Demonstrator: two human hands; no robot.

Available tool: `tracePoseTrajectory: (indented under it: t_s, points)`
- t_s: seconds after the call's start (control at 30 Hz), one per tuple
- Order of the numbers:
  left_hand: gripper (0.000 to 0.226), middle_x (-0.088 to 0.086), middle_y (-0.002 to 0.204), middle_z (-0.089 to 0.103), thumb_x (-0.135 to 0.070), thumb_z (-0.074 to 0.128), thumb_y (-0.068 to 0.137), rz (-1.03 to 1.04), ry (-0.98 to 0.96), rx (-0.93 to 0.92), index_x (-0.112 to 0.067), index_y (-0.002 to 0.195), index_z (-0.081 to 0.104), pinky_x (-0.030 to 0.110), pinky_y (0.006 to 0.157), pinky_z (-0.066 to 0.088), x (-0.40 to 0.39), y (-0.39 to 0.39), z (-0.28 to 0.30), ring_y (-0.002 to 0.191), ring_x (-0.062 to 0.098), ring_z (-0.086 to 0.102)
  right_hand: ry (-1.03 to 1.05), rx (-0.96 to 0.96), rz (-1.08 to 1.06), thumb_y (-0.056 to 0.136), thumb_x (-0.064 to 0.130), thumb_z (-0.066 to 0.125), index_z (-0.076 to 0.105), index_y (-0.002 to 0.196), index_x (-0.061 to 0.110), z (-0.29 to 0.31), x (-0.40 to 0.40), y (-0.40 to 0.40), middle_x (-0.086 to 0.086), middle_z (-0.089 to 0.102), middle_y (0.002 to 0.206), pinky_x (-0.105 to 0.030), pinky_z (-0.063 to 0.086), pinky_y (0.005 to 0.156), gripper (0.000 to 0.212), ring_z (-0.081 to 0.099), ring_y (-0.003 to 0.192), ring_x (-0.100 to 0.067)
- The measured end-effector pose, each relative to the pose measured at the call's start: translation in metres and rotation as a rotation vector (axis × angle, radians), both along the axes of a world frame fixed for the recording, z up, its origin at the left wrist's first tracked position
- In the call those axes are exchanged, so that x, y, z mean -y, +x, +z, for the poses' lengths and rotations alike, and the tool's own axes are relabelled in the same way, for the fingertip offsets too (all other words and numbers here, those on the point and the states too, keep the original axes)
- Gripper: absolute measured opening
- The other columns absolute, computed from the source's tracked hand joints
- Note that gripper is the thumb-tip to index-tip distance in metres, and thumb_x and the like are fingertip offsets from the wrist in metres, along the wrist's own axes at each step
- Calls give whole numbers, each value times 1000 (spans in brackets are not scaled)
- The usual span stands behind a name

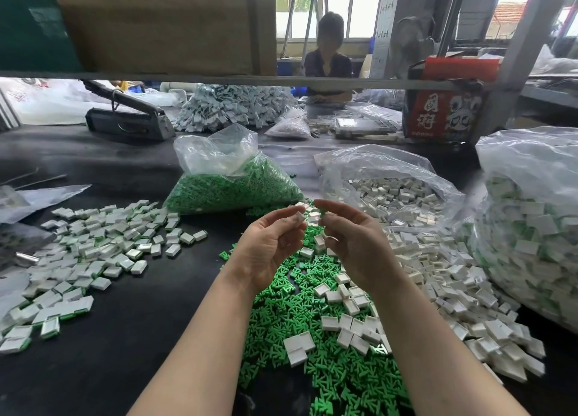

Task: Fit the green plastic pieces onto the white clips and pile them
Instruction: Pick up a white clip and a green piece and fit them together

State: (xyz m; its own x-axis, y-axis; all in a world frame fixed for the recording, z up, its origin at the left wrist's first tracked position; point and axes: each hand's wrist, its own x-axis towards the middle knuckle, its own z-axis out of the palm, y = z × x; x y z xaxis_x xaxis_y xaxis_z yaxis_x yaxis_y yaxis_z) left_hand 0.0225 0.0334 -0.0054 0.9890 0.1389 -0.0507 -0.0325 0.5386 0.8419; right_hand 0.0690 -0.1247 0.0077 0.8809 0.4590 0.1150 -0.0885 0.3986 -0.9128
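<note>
Holding one part in each hand above the loose green pieces [316, 347].
Your left hand [269, 246] pinches a white clip [300, 217]; your right hand [353, 243] pinches a green piece [322, 211] just beside it, over the counter [125, 337].

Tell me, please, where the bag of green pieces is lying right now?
The bag of green pieces lies centre-table, beyond both hands, left of the bag of white clips.

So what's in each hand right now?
The left hand pinches a white clip at its fingertips; the right hand pinches a green piece the same way. Exact grip points cannot be told.
</note>
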Motion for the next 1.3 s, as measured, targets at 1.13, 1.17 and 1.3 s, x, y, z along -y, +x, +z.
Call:
tracePoseTrajectory:
  t_s: [1.13,1.17,1.3]
  points:
    - [32,12,85,76,-18,82,60,124,70,42,-8,89,73,21,59,56,9,4,-3,77,19,75,-202,434,-306,81,4,76,72,92,5,-9,-6,3,-6,74,84,-22,56,76,12,72,80,-17]
    - [32,12,85,76,-19,83,59,128,91,49,-9,88,73,21,60,56,9,4,-3,77,19,75,-208,442,-310,80,5,76,72,92,4,-9,-6,2,-5,74,84,-22,56,76,12,72,80,-18]
    - [39,12,84,76,-24,85,56,125,141,77,-8,89,72,20,60,56,10,1,-4,77,19,74,-224,432,-306,81,7,75,72,95,3,-8,-5,1,-7,74,85,-24,57,75,15,71,80,-20]
